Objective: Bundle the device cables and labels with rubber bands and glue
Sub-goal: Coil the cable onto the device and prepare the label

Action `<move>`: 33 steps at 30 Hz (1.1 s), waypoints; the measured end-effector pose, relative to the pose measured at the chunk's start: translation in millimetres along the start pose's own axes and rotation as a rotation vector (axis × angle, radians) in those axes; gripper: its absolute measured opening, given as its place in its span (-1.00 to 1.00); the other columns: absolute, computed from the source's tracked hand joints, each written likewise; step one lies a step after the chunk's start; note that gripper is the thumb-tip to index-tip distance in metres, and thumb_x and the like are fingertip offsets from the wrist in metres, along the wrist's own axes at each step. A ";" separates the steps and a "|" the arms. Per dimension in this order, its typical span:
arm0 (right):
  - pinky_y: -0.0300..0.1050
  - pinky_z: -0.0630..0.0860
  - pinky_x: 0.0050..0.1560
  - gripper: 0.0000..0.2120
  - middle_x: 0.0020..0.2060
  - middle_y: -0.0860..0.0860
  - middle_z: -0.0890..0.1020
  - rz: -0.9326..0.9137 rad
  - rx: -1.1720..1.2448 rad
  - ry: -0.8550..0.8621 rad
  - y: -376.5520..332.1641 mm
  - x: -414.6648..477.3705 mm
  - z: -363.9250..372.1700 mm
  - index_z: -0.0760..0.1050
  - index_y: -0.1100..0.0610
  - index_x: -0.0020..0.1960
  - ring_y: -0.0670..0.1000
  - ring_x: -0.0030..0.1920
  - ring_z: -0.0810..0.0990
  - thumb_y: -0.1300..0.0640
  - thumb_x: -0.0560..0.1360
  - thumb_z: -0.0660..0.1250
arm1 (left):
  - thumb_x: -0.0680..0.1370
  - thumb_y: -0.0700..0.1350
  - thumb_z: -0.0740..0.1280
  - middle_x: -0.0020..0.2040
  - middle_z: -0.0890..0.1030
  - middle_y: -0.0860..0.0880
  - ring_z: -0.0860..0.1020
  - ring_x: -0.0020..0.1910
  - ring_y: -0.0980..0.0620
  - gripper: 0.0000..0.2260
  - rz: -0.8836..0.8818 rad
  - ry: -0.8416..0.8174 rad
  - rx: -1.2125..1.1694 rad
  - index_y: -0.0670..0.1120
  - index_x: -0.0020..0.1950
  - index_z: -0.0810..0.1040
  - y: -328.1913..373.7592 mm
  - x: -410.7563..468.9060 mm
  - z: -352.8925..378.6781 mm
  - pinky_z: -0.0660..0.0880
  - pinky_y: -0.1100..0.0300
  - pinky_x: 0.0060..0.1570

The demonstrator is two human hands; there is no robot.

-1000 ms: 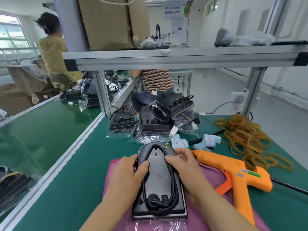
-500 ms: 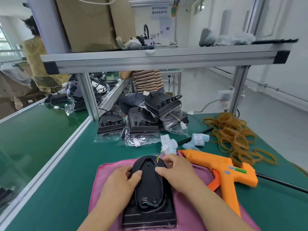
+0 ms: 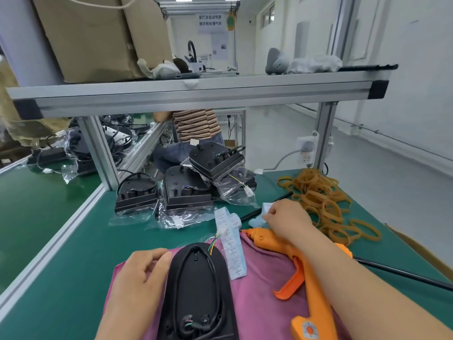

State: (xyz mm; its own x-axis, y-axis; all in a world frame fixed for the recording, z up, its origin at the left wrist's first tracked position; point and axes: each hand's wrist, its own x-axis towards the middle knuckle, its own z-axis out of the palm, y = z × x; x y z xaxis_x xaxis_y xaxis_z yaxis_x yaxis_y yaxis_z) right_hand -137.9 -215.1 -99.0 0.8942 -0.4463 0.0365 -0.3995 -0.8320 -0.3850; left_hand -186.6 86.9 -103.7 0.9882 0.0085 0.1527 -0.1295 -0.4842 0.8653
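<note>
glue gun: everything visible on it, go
The glue gun is orange plastic, pistol-shaped, lying on its side on the pink cloth, nozzle pointing away toward the label strip, handle toward the camera. Its curved trigger sticks out to the person's left. A round sticker sits near the handle's end. The right forearm crosses over its barrel; whether they touch is unclear. No hand grips it.

Black device (image 3: 196,293) lies back-up, cable (image 3: 178,280) looped inside.
</note>
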 end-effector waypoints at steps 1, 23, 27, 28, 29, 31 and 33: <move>-0.14 0.38 -0.37 -0.68 -0.28 0.01 0.54 0.012 -0.037 -0.018 -1.7 4.8 2.5 0.49 0.11 -0.27 0.06 -0.22 0.54 -0.10 0.51 0.32 | 0.55 -0.01 0.37 -0.14 0.63 0.19 0.50 -0.16 0.48 -0.83 0.021 0.000 -0.012 0.16 -0.24 0.60 1.2 0.5 1.9 0.32 0.44 -0.20; -0.20 0.65 -0.25 -0.92 -0.13 0.19 0.71 -0.100 1.729 -0.397 -37.8 -57.9 -51.1 0.42 0.24 0.04 0.05 -0.13 0.73 0.36 0.59 0.21 | 0.56 0.11 0.31 -0.13 0.72 0.09 0.65 -0.16 0.17 -0.75 -0.080 -0.303 -0.303 0.06 -0.13 0.73 86.7 18.8 48.6 0.53 0.24 -0.15; -0.23 0.65 -0.24 -0.89 -0.07 0.19 0.71 -0.161 1.818 -0.442 -48.0 -83.3 -49.7 0.42 0.28 0.10 0.04 -0.09 0.73 0.35 0.60 0.19 | 0.56 0.34 0.10 -0.07 0.71 0.00 0.64 -0.10 0.09 -0.43 -0.297 -0.674 -0.631 -0.06 0.05 0.70 105.9 21.8 61.2 0.49 0.14 -0.06; -0.24 0.65 -0.23 -0.90 -0.06 0.19 0.71 -0.169 1.811 -0.435 -48.7 -88.0 -49.5 0.42 0.28 0.10 0.04 -0.07 0.72 0.34 0.60 0.20 | 0.57 0.34 0.10 -0.07 0.69 -0.01 0.62 -0.12 0.09 -0.43 -0.331 -0.689 -0.752 -0.06 0.12 0.69 109.1 24.3 62.5 0.49 0.15 -0.05; -0.24 0.65 -0.22 -0.92 -0.05 0.20 0.71 -0.177 1.794 -0.431 -48.0 -91.9 -48.9 0.41 0.27 0.09 0.05 -0.06 0.72 0.33 0.59 0.20 | 0.58 0.30 0.12 -0.06 0.68 -0.02 0.60 -0.15 0.10 -0.45 -0.366 -0.669 -0.873 -0.07 0.16 0.67 111.9 27.8 62.9 0.50 0.17 -0.08; -0.23 0.65 -0.22 -0.96 -0.03 0.22 0.71 -0.170 1.730 -0.420 -44.6 -98.0 -47.2 0.39 0.24 0.03 0.05 -0.05 0.72 0.32 0.59 0.22 | 0.62 0.16 0.18 -0.07 0.69 -0.04 0.61 -0.21 0.08 -0.59 -0.399 -0.569 -1.030 -0.11 0.12 0.65 116.7 35.5 61.5 0.51 0.21 -0.20; -0.20 0.64 -0.19 -0.91 -0.02 0.20 0.71 -0.136 1.631 -0.396 -38.3 -101.7 -44.5 0.37 0.21 -0.03 0.05 -0.03 0.72 0.34 0.56 0.27 | 0.65 0.03 0.20 -0.12 0.69 -0.02 0.61 -0.24 0.09 -0.73 -0.363 -0.478 -1.012 -0.08 0.04 0.64 118.1 41.1 59.4 0.51 0.22 -0.26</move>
State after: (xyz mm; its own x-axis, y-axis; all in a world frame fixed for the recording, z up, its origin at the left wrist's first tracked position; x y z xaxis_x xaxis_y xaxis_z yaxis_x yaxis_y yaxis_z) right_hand -222.6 -152.5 -47.0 0.9956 -0.0897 0.0271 0.0644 0.4447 -0.8934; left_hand -156.5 -21.9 -23.6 0.8825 -0.4304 -0.1896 0.3733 0.3959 0.8390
